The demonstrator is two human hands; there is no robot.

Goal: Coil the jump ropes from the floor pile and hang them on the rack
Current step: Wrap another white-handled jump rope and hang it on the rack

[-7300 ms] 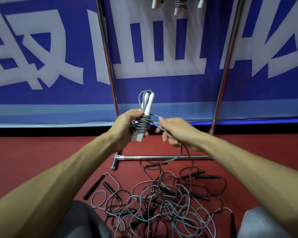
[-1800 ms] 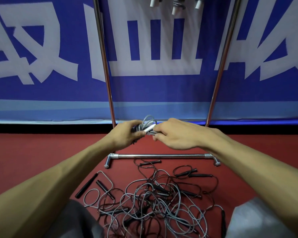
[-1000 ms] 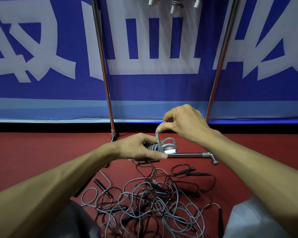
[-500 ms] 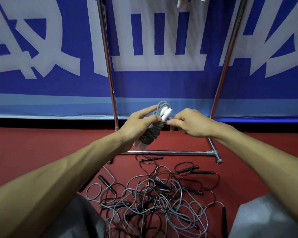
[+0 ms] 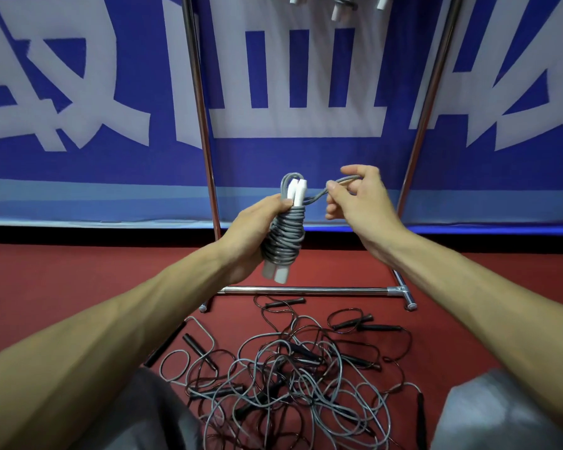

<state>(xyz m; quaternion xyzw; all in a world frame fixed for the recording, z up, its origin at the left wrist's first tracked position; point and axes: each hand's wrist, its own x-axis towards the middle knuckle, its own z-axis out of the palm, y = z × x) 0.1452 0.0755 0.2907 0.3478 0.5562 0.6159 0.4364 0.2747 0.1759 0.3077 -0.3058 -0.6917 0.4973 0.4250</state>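
Bundle: grey jump rope (image 5: 283,237) wound in tight turns around its 2 white handles, held roughly upright in front of the rack, above the floor.
Left hand (image 5: 247,235): closed around the bundle from the left side, thumb near the top by the handle ends.
Right hand (image 5: 359,203): pinching a free loop of the same grey cord (the loop runs from the top of the bundle to the fingers), level with the bundle's top.
Rack (image 5: 306,290): chrome frame, 2 uprights and a low crossbar, standing against a blue banner (image 5: 78,92).
Hung ropes (image 5: 338,4): white handle ends showing at the top edge.
Floor pile (image 5: 290,368): tangled grey and dark ropes with black handles on the red floor (image 5: 62,280), just in front of the crossbar.
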